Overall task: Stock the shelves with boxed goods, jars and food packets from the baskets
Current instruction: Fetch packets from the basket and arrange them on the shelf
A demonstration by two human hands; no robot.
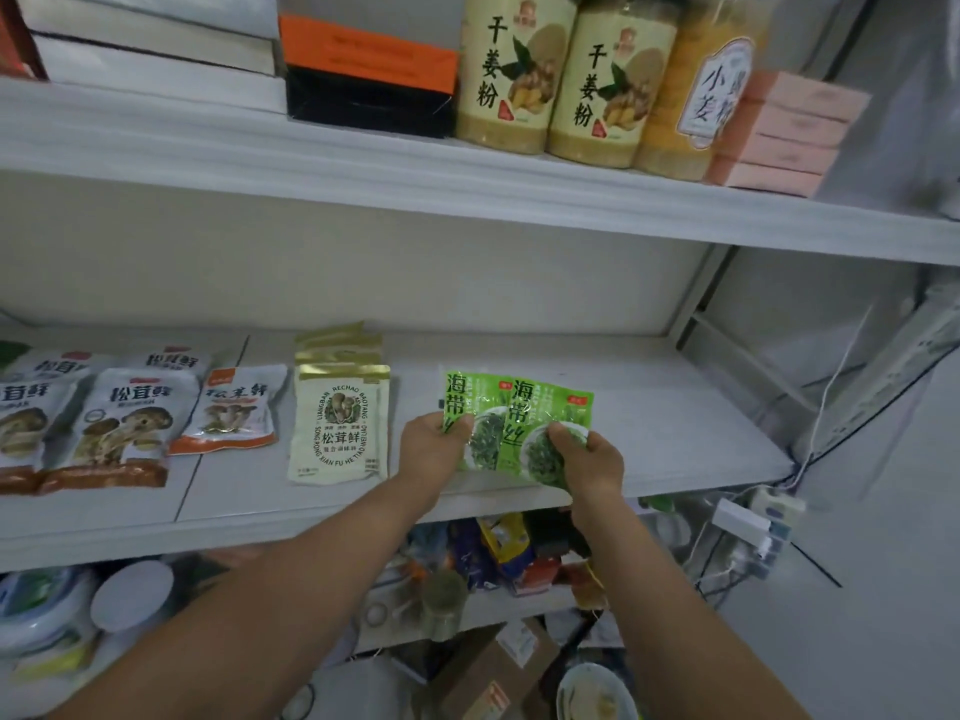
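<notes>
Two green seaweed packets lie side by side on the middle white shelf (675, 407), overlapping slightly. My left hand (434, 446) pinches the lower left edge of the left green packet (467, 402). My right hand (589, 459) grips the lower part of the right green packet (550, 407), thumb on top. To their left stands a stack of cream and gold mushroom seasoning packets (340, 423). Further left lie several white and orange mushroom packets (127, 423).
The upper shelf (363, 163) carries white boxes (156, 59), an orange-and-black box (369, 80), three ginger powder jars (597, 80) and pink boxes (789, 132). Right of the green packets the shelf is bare. Below sit a jumble of packets (498, 553), jars and a cardboard box (493, 678). A power strip (753, 522) hangs at right.
</notes>
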